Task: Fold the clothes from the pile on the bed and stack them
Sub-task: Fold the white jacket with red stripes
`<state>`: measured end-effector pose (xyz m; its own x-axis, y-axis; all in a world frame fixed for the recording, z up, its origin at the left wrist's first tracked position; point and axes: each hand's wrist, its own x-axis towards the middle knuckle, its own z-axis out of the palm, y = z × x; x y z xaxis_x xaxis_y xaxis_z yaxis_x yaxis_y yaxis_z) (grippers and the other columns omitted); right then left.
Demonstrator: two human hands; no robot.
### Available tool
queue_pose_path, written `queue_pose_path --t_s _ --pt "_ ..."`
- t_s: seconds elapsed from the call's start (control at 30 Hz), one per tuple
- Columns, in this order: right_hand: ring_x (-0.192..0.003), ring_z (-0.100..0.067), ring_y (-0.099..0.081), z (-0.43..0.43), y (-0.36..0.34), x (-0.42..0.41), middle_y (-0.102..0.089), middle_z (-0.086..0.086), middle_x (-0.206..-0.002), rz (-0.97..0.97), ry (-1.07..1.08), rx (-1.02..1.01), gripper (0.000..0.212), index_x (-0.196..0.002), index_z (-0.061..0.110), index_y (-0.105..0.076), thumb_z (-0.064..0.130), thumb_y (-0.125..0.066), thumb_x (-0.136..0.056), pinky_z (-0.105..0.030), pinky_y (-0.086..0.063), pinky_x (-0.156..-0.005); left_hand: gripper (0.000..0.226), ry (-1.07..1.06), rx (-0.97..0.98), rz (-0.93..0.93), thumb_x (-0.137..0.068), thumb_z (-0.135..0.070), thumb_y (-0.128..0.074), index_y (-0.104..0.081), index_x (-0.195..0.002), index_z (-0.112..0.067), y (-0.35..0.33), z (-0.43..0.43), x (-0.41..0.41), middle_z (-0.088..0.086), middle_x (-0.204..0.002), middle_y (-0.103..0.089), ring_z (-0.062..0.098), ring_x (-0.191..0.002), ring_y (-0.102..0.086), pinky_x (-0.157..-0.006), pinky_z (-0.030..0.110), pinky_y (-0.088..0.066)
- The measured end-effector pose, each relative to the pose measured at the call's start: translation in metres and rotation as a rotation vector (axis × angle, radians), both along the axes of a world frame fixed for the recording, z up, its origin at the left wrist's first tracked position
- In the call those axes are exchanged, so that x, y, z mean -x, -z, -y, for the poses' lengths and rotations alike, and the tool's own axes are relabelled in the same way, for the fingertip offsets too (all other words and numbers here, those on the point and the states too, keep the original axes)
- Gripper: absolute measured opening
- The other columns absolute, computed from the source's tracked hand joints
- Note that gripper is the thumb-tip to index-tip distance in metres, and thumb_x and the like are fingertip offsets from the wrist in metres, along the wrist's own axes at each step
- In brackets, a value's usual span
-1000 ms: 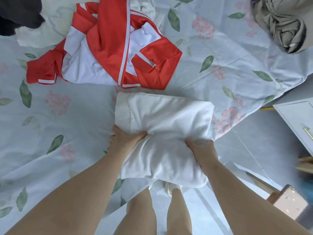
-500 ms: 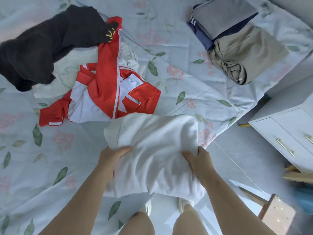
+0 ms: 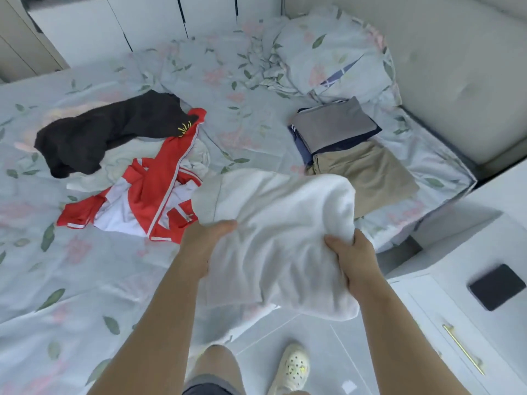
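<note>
White cloth fills the centre of the frame: a folded white garment (image 3: 279,223), thick and soft, which we hold with both hands over the near edge of the bed (image 3: 85,280). Our left hand (image 3: 205,243) grips its left side, thumb lying on top and the other fingers hidden under the fabric. Our right hand (image 3: 350,260) clutches the right side, fingers curled round the bunched edge. The lower right corner of the garment hangs over the grey floor; whether its far end touches the sheet we cannot tell.

To the left of centre lies the unfolded pile: a red and white jacket (image 3: 154,195) spread open, just beside the garment's left edge, a cream garment (image 3: 125,158) partly under it, and a black garment (image 3: 108,135) sprawled across the upper left.

At the upper right of centre sits the folded stack. A grey piece (image 3: 333,124) lies on a navy piece (image 3: 302,143), and a khaki piece (image 3: 368,172) lies flat in front of them, its near corner hidden behind the white garment.

A crumpled floral duvet (image 3: 328,52) bunches at the top of the frame. At the lower right stands a white nightstand (image 3: 456,280) with a gold handle (image 3: 463,349) and a flat black object (image 3: 497,286) on top. Our pale shoe (image 3: 293,366) shows at the bottom.
</note>
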<state>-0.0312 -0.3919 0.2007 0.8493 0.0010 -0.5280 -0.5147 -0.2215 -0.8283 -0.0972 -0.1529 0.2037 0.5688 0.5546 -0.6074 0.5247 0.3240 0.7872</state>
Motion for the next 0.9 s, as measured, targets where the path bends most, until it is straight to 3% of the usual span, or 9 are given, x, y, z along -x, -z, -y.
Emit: queue_pose_path --t_s 0.23,0.37,0.53,0.63,0.8,0.9 --pt "-0.098 -0.028 -0.06 0.046 -0.01 -0.063 -0.064 0.0 -0.097 0.027 -0.065 0.063 0.017 -0.101 0.02 -0.057 0.015 -0.063 -0.085 -0.046 -0.049 -0.092 0.021 -0.06 -0.024 0.01 -0.067 -0.014 -0.082 -0.072 -0.086 -0.013 -0.001 0.05 -0.053 0.01 -0.088 -0.073 0.027 -0.084 -0.069 -0.083 0.043 -0.056" --pt "-0.094 -0.025 -0.057 0.061 -0.011 -0.109 -0.062 0.001 -0.097 0.043 -0.089 0.097 0.02 -0.106 0.019 -0.057 0.012 -0.059 -0.087 -0.039 -0.047 -0.088 0.039 -0.047 -0.018 0.018 -0.053 -0.022 -0.087 -0.074 -0.089 -0.012 0.005 0.064 -0.1 0.008 -0.087 -0.074 0.025 -0.085 -0.07 -0.084 0.043 -0.056" --pt "-0.1 -0.028 -0.056 0.081 -0.009 -0.175 -0.062 -0.006 -0.106 0.043 -0.074 0.149 0.029 -0.116 0.015 -0.057 0.012 -0.057 -0.087 -0.043 -0.046 -0.094 0.055 -0.013 0.017 0.024 -0.045 -0.033 -0.087 -0.071 -0.094 -0.014 0.011 0.086 -0.171 0.005 -0.091 -0.073 0.026 -0.087 -0.069 -0.084 0.042 -0.055" --pt "-0.096 -0.026 -0.053 0.096 -0.01 -0.208 -0.06 -0.005 -0.105 0.057 -0.067 0.161 0.034 -0.123 0.013 -0.055 0.011 -0.056 -0.089 -0.035 -0.043 -0.085 0.041 -0.026 0.025 0.019 -0.058 -0.026 -0.087 -0.067 -0.093 -0.015 0.012 0.102 -0.206 0.005 -0.095 -0.071 0.025 -0.089 -0.066 -0.082 0.037 -0.054" --pt "-0.095 -0.025 -0.052 0.123 -0.011 -0.265 -0.059 -0.007 -0.107 0.092 -0.103 0.149 0.035 -0.122 0.015 -0.054 0.004 -0.053 -0.088 -0.032 -0.039 -0.081 0.047 -0.066 0.025 -0.002 -0.045 -0.035 -0.084 -0.062 -0.084 -0.022 0.012 0.134 -0.253 0.002 -0.092 -0.069 0.027 -0.09 -0.065 -0.087 0.044 -0.054" --pt "-0.096 -0.027 -0.054 0.139 -0.004 -0.309 -0.06 -0.006 -0.108 0.091 -0.167 0.219 0.038 -0.125 0.009 -0.053 0.008 -0.055 -0.087 -0.033 -0.041 -0.08 0.04 -0.122 0.027 -0.024 -0.056 -0.026 -0.085 -0.061 -0.086 -0.017 0.014 0.156 -0.28 0.0 -0.086 -0.067 0.024 -0.086 -0.064 -0.083 0.038 -0.054"
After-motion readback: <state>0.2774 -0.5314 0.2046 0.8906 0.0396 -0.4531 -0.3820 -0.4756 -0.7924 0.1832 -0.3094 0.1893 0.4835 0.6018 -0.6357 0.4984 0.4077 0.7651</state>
